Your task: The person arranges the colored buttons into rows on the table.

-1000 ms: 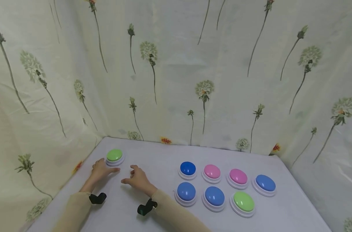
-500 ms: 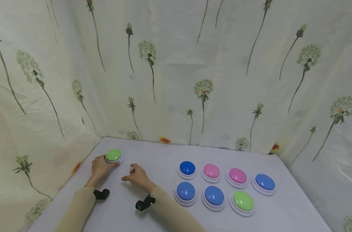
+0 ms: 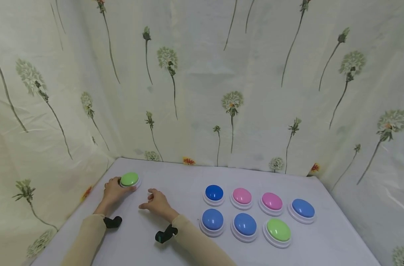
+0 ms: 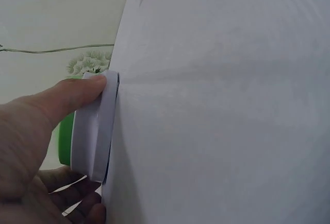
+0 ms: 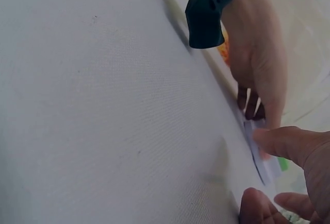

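At the far left of the table, my left hand [image 3: 114, 193] grips a push button with a green dome [image 3: 129, 179] on a white round base. The left wrist view shows the thumb lying along the side of the base [image 4: 94, 136] and fingers curled under its other side. The green dome faces toward the palm there and is partly covered by the hand. To the right of it, my right hand [image 3: 159, 204] hovers low over the cloth with thumb and fingers apart, holding nothing. The right wrist view has my right thumb [image 5: 289, 144] in front of the held button.
Right of centre stand several similar buttons in two rows: a dark blue one [image 3: 214, 193], two pink ones [image 3: 242, 195], blue ones [image 3: 213, 219] and another green one [image 3: 278, 229]. A dandelion-print curtain [image 3: 195, 92] encloses the white table [image 3: 175, 173] at the back and sides.
My left hand has moved from beside the green button to a grip on its base, thumb and fingers around it. The right hand stays nearly where it was; the other buttons have not moved.
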The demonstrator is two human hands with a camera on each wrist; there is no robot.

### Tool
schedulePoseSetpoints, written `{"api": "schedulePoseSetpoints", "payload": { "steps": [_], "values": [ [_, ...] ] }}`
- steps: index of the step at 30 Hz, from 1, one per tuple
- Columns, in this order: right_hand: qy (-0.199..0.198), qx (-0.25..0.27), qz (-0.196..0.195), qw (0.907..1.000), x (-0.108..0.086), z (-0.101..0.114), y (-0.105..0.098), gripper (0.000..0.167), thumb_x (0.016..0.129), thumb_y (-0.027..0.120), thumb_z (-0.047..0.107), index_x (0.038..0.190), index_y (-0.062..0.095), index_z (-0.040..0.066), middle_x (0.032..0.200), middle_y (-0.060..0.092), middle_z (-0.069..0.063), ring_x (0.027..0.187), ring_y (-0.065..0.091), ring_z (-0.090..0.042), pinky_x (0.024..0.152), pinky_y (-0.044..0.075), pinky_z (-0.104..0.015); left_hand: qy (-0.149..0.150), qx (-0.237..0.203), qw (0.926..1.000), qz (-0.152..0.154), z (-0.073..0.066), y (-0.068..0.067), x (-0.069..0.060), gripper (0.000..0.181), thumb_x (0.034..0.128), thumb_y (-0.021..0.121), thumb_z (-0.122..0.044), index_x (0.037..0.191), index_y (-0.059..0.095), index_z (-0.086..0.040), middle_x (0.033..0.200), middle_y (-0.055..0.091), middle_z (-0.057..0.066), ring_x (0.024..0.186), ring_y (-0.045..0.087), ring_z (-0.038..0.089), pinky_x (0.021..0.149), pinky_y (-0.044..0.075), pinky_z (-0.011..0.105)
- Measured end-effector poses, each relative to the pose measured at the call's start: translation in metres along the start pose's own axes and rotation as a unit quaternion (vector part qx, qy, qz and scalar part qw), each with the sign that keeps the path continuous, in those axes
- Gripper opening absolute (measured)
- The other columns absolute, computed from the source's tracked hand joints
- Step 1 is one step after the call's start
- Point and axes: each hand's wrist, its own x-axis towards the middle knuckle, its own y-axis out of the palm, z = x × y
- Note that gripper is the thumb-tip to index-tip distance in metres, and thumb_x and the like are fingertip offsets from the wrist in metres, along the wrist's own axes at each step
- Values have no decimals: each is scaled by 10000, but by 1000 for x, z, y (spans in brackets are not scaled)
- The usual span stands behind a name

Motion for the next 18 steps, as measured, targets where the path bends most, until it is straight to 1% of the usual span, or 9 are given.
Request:
{"api": "schedulePoseSetpoints", "payload": {
  "steps": [3, 7, 13, 15, 18],
  "values": [
    [-20, -19, -9, 10000, 0, -1, 0, 706, 734, 828, 240, 1322, 527, -8, 932, 619, -43, 752, 512, -73, 664, 459, -204, 133, 15, 9999, 100, 1, -2, 0, 927, 757, 777, -465, 1346, 395, 140, 1323, 442, 355, 1206, 368, 495, 979, 337, 627],
    [-100, -76, -39, 9999, 0, 0, 1, 707, 729, 830, 240, 1313, 531, -22, 936, 627, -57, 755, 511, -74, 667, 455, -202, 348, 11, 9988, 332, 4, -5, 1, 936, 758, 770, -499, 1358, 405, 119, 1350, 457, 332, 1241, 372, 483, 1017, 318, 630],
    [-78, -72, 39, 9999, -2, 1, 1, 723, 731, 829, 243, 1324, 517, -29, 949, 621, -66, 752, 504, -73, 658, 453, -195, 400, -28, 9959, 816, 8, -10, -3, 992, 742, 770, -530, 1414, 358, 72, 1424, 388, 307, 1301, 332, 467, 1048, 295, 644],
    [-76, -57, 43, 9999, -2, 1, 1, 728, 735, 825, 240, 1331, 508, -31, 959, 620, -73, 761, 502, -76, 665, 452, -197, 472, -33, 9948, 902, 7, -12, -5, 987, 741, 773, -525, 1413, 363, 69, 1426, 384, 313, 1306, 334, 479, 1046, 298, 649],
    [-138, -77, 17, 9999, -2, 1, 1, 728, 741, 818, 230, 1337, 499, -40, 965, 617, -84, 766, 500, -83, 666, 454, -202, 586, -54, 9933, 990, 8, -13, -6, 963, 731, 786, -517, 1403, 393, 49, 1406, 416, 304, 1297, 371, 469, 1039, 322, 636]
  ]
}}
